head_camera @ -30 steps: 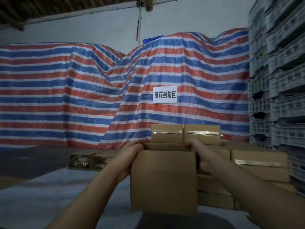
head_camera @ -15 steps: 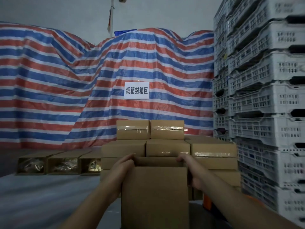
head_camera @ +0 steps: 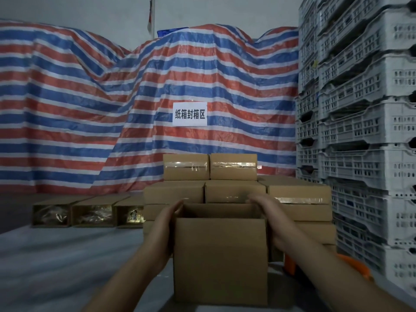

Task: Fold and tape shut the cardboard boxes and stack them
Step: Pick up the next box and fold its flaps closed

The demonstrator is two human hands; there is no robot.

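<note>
Both hands have swung the open box (head_camera: 220, 257) right, toward the taped stack (head_camera: 236, 190). Left hand (head_camera: 163, 230) and right hand (head_camera: 273, 218) each grip 1 side of it, fingers curled over the rim.

open box held between my two hands

my left hand (head_camera: 165, 224) and right hand (head_camera: 273, 218) gripped the sides of an open cardboard box (head_camera: 220, 260), fingers curled over its top edge. ahead stood stacked taped boxes (head_camera: 234, 192) before a striped tarp (head_camera: 90, 113), with white crates (head_camera: 364, 131) on the right.

Left hand (head_camera: 165, 224), right hand (head_camera: 273, 218), both gripping.
</note>
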